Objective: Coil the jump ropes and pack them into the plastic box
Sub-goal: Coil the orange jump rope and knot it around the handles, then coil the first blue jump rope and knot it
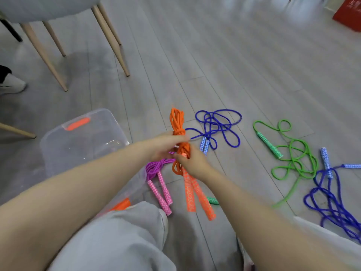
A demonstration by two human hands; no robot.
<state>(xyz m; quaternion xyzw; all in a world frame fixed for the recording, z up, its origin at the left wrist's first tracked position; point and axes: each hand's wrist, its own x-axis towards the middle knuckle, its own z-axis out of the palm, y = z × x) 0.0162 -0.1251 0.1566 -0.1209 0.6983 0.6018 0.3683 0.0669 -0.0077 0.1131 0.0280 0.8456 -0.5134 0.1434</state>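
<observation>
Leftmost, the plastic box [78, 145] stands open on the floor. Beside it, the left hand [166, 144] clasps the orange jump rope [178, 122] at its wrapped waist; the right hand [192, 163] pinches the lower coil. Cinch the wrap tight, handles together, before boxing.

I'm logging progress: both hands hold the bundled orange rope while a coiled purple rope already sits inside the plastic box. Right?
Not quite. In the head view both hands do hold the orange rope, but the purple rope lies on the floor beside the plastic box, not inside it.
</observation>
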